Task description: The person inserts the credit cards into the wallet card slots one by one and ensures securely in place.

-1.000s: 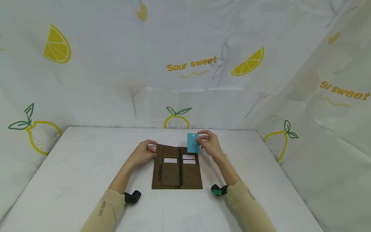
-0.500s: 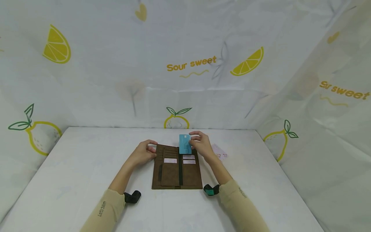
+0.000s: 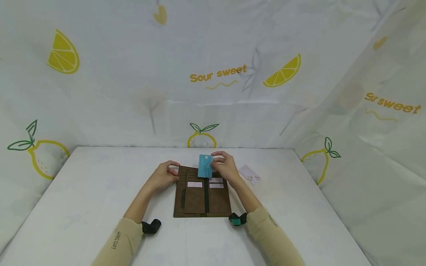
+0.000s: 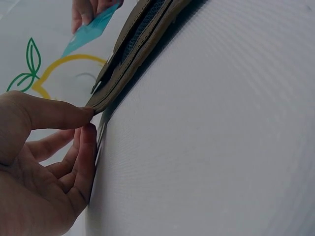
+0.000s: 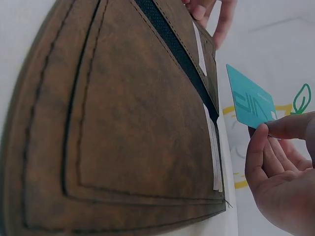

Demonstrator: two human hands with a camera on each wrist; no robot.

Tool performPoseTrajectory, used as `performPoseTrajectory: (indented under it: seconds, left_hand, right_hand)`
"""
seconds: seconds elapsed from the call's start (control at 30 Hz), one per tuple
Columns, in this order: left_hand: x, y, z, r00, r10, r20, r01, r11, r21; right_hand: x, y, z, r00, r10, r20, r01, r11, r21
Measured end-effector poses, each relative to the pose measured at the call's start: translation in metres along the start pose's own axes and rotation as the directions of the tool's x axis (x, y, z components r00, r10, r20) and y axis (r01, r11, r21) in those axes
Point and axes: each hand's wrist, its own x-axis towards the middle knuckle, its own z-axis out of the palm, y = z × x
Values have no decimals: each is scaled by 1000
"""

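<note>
A brown wallet (image 3: 219, 201) lies unfolded on the white table, with pale cards (image 3: 194, 184) showing in slots on both halves. My left hand (image 3: 164, 176) pinches the wallet's far left corner between thumb and fingertips, as the left wrist view (image 4: 54, 147) shows. In my right hand (image 3: 226, 168) a blue bank card (image 3: 205, 166) is pinched by its right edge. The card stands upright over the wallet's far edge, near the fold, and overlaps the upper slots in the head view. In the right wrist view the card (image 5: 251, 98) is apart from the wallet.
A pink-and-white printed card (image 3: 250, 174) lies on the table (image 3: 100, 192) to the right of the wallet, beyond my right forearm. A white curtain (image 3: 133, 74) with lemon prints rises behind the table's far edge. Black wrist straps (image 3: 151, 226) sit at both sleeves.
My right hand has moved left with the blue bank card, from the wallet's right half to near the fold. The pink-and-white card has come into view. My left hand stays at the corner.
</note>
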Motion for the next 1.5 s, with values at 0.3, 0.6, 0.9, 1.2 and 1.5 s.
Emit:
performPoseTrajectory:
  seconds: [0.3,0.6,0.9,1.2,1.5]
  left_hand:
    - [0,-1,0,1000,3,-2,-3,1000,7]
    - [1,-1,0,1000,-3,-1,3,1000,3]
    - [0,2,0,1000,-8,-4,8,1000,0]
    - [-1,3,0,1000,-16,-9,16,1000,-3]
    - [-1,1,0,1000,2,-9,-2,1000,-5]
  right_hand:
    - [2,-2,10,997,-53,58,54,998,-18]
    - [3,-6,16,991,-97,95,103,993,-56]
    - [3,-6,22,988,-103,112,111,992,-67]
    - [2,-9,30,986,-95,137,103,993,-57]
    - [0,-7,36,991,-47,123,55,997,-60]
